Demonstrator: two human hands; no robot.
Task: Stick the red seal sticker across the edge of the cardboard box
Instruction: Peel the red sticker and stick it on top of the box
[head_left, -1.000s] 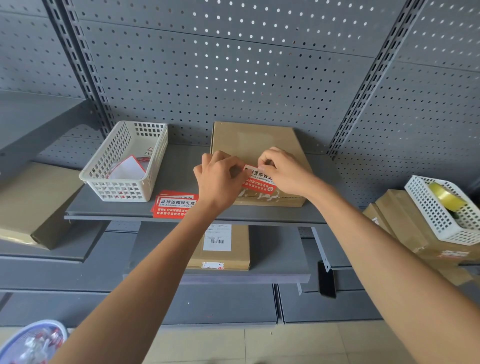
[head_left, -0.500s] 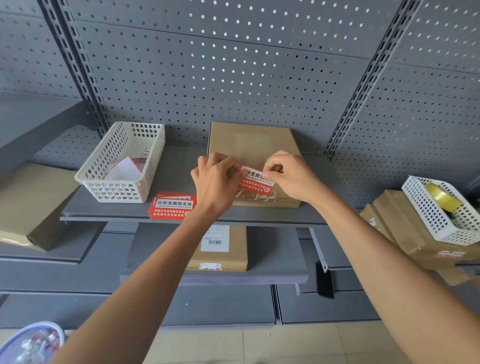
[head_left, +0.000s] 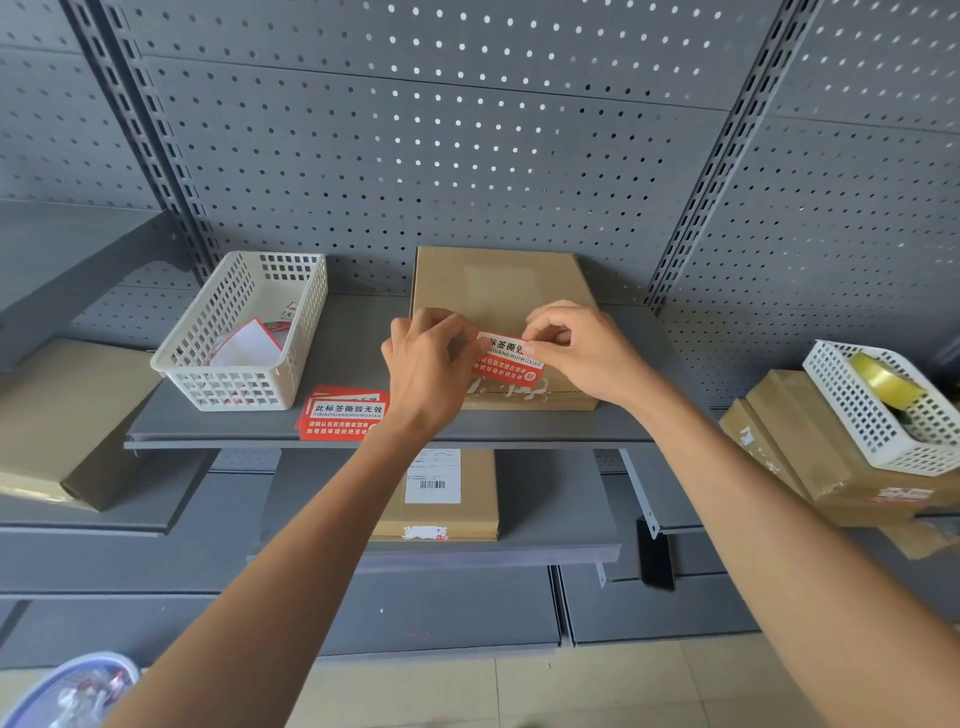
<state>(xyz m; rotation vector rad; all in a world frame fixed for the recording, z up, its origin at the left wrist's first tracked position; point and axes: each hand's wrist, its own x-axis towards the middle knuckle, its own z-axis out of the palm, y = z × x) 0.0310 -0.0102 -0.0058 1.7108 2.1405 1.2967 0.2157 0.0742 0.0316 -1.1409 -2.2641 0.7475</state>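
Note:
A flat brown cardboard box (head_left: 498, 291) lies on the grey shelf (head_left: 353, 338), its front edge toward me with white scraps of torn label along it. A red seal sticker (head_left: 506, 358) with a white strip of black print is held stretched just above the box's front part. My left hand (head_left: 428, 369) pinches its left end and my right hand (head_left: 582, 353) pinches its upper right corner. Whether the sticker touches the cardboard I cannot tell.
A small stack of red seal stickers (head_left: 343, 415) lies on the shelf left of my left hand. A white mesh basket (head_left: 244, 332) holds paper scraps. Another labelled box (head_left: 441, 493) sits on the lower shelf. Right, a white basket with tape (head_left: 883, 405) rests on boxes.
Both hands with the sticker have shifted slightly back over the box top, away from its front edge. The grip on the sticker is unchanged.

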